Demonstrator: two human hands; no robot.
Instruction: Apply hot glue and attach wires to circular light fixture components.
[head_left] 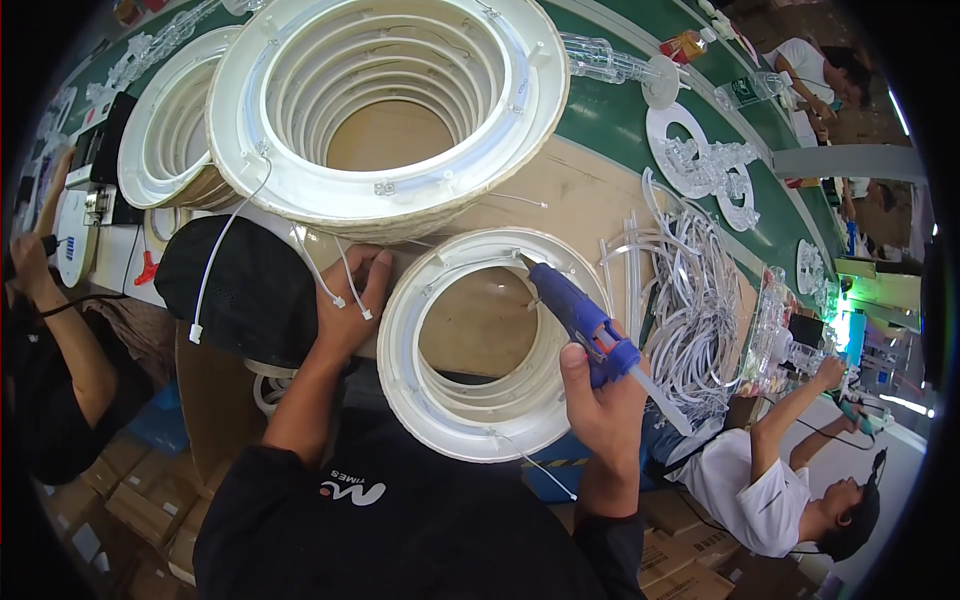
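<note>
My right hand (605, 405) is wrapped round a blue hot glue gun (578, 308), thumb up along its side. A translucent glue stick (660, 398) sticks out of its back end. The gun's nozzle points at the top rim of a small white ring-shaped lamp frame (400, 375), touching or just above it. My left hand (348, 308) is beside that frame's left edge, fingers apart and partly covered by thin white wires with plugs (338, 300). These wires hang from a large white ring frame (235, 130) just beyond. One more wire (540, 468) hangs off the small frame's near side.
Another ring frame (150, 130) stands at the far left, near a black cap (235, 285). A heap of clear tubing (695, 310) lies to the right on the board. Clear plastic parts (700, 165) sit on the green table (605, 110). Co-workers (745, 480) flank both sides.
</note>
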